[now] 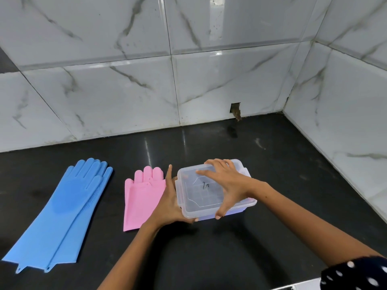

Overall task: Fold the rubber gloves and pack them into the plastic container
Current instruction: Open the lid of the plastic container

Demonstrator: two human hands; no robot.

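Both hands (pixel 167 204) (pixel 228 183) grip lidded container (pixel 201 197); contents unclear; pink gloves (pixel 142 197) part-hidden.

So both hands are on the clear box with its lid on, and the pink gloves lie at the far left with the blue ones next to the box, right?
Not quite: the colours are swapped. The head view shows the blue gloves at the far left and the pink gloves next to the box. The rest holds: the left hand and right hand are both on the box, and its lid is on.

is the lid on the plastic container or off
On: the clear lid sits flat atop the plastic container, with the right hand spread over it.
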